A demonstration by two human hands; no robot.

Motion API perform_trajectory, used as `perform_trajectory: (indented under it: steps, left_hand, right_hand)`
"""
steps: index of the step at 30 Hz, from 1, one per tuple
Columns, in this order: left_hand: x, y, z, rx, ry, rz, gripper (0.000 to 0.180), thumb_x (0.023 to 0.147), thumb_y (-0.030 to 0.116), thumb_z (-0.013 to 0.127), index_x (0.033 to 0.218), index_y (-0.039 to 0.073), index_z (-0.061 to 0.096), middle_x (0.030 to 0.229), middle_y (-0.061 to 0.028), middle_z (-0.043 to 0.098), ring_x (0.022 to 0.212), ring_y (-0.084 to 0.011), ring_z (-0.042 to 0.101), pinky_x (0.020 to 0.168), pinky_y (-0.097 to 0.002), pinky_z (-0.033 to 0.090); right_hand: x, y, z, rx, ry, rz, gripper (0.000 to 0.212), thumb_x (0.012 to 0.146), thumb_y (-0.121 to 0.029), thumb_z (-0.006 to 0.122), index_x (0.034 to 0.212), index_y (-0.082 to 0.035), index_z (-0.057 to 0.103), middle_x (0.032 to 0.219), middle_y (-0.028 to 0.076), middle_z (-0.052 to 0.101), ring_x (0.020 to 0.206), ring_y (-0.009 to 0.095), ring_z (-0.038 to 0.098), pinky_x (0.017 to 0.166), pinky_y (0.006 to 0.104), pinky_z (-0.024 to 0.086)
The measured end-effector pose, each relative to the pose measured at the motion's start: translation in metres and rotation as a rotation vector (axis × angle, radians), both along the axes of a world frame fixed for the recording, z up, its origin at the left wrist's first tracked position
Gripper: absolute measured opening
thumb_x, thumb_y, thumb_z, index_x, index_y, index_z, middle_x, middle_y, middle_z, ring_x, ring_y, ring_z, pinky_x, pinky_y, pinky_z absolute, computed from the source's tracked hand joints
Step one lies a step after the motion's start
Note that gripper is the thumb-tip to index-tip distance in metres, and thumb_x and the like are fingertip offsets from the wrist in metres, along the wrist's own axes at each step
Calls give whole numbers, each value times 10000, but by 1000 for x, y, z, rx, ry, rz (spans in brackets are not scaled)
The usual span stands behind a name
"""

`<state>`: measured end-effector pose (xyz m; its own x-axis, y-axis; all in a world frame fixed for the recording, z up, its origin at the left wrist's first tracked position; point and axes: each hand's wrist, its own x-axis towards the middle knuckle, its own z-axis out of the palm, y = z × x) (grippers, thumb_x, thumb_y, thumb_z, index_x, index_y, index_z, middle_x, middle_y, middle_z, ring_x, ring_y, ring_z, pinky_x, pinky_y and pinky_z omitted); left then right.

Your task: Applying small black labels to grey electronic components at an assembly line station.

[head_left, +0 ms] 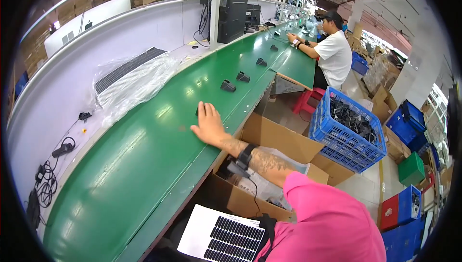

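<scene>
Green counter [110,185], long & glossy, near end lost at dark fisheye rim. Seated co-worker [334,53] along R side, legs partly hidden. Blue plastic crate [332,146] nearer, full of blk pcs [353,120], too jumbled to ID. Sticker sheet [195,233] cropped at bottom. R hand [210,123] open, palm down, fingers straight; L hand out of view, state can't tell. Small blk part [196,111] on counter at R fingers, mostly covered; similar blk parts [228,85] lined up beyond.
</scene>
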<state>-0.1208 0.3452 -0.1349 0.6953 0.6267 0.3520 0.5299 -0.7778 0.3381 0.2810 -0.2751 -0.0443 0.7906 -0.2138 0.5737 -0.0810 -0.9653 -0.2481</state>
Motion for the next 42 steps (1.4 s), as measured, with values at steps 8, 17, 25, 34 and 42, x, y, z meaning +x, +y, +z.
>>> perform_trajectory:
  steps: [8,17,25,34,42]
  left_hand:
    - [84,-200,90,-334,-189,-576,325,914,191,598,1108,-68,565,971,-200,630,840,-269,623,765,-336,522]
    - [126,-344,66,-1661,-352,-375,421,956,303,413,1287,45,447,1199,-186,555,1046,-290,568,925,-401,467]
    - [131,-334,59,-1743,-376,-444,510,918,438,545,1207,57,368,963,-102,534,647,-236,608,533,-336,495]
    - [116,-352,37,-1531,-353,-407,542,877,341,623,1275,62,385,970,-107,555,664,-207,605,552,-296,502]
    - [132,-365,48,-1421,-159,-532,477,925,394,544,1192,13,438,1006,-140,551,772,-245,594,601,-318,536]
  right_hand:
    - [14,1,-20,222,-97,313,409,788,-53,605,1170,25,483,1078,211,535,1020,402,504,879,432,434]
    - [-237,139,-12,1835,955,1207,308,900,-120,561,1184,-18,500,1005,72,588,957,139,552,831,305,450]
    - [-251,82,-14,518,380,617,317,763,-88,704,1053,17,626,916,152,591,788,283,603,678,328,495]
    - [-257,94,-55,368,369,592,337,801,-198,659,1039,29,587,916,142,556,843,300,541,765,375,459]
    - [-240,88,-61,835,424,425,198,827,-158,652,905,-5,553,839,122,557,740,291,578,656,375,472]
